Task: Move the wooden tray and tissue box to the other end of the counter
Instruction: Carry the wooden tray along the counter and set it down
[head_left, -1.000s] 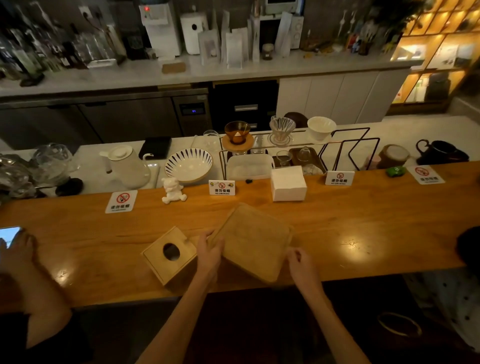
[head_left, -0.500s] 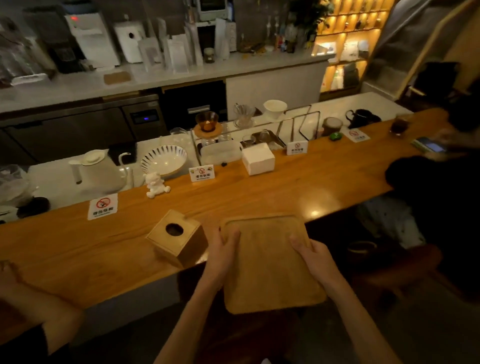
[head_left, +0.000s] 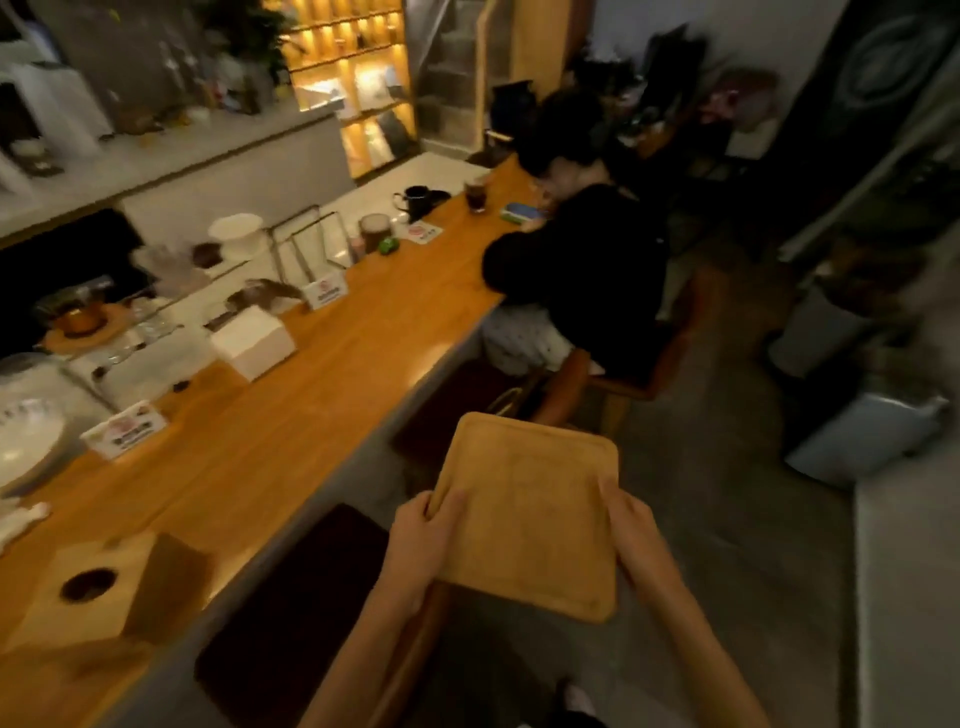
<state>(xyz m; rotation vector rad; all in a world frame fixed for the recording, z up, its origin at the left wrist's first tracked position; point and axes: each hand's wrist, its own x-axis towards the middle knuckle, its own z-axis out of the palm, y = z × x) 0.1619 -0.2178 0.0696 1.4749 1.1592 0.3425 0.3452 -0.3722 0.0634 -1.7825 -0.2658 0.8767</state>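
While the wooden tray hangs off the bench, low in the centre of the frame, both hands are clamped on it.
The left hand and right hand take opposite edges, likely to keep it level in carrying; the tissue box waits on the bench at lower left, and a seated person occupies the far end.

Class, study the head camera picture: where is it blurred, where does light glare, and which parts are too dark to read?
Head view: motion blur smears the dishes along the counter's far side and the small signs; the lit shelves glare yellow; the floor under the counter is nearly black; the tray and both hands, left and right, stay fairly sharp.
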